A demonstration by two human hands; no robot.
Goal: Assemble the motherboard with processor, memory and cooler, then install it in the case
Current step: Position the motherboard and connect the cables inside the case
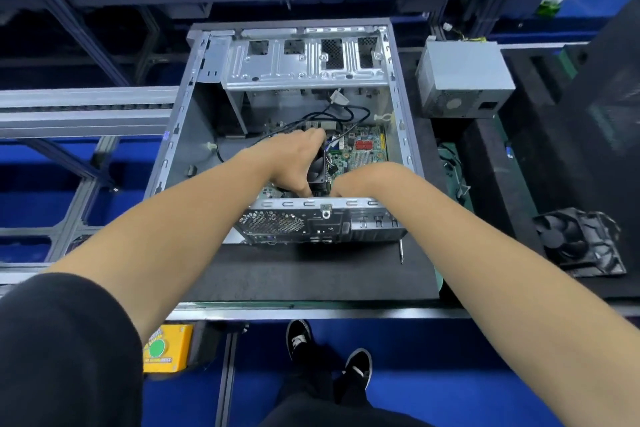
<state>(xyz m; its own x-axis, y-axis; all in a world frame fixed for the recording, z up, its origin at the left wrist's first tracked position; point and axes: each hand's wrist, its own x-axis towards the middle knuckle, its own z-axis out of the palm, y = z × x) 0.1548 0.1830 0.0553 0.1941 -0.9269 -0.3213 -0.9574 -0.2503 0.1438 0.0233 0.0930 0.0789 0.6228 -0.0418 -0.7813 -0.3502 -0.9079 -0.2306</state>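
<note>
Case [194, 121]: grey sheet metal, lying on its side, open face up, perforated rear panel toward the person. Motherboard [367, 152]: green, red connectors, lying flat on the case floor, right of centre. Cooler [317, 170]: black fan, seated on the motherboard near the case's rear wall, partly hidden by hands.

The left hand [294, 159] covers most of the cooler [317, 168], so the motherboard [363, 149] beneath its fingers is hidden. The right hand [360, 182] has its fingertips sunk behind the case [322, 218] wall, grip unreadable.
</note>
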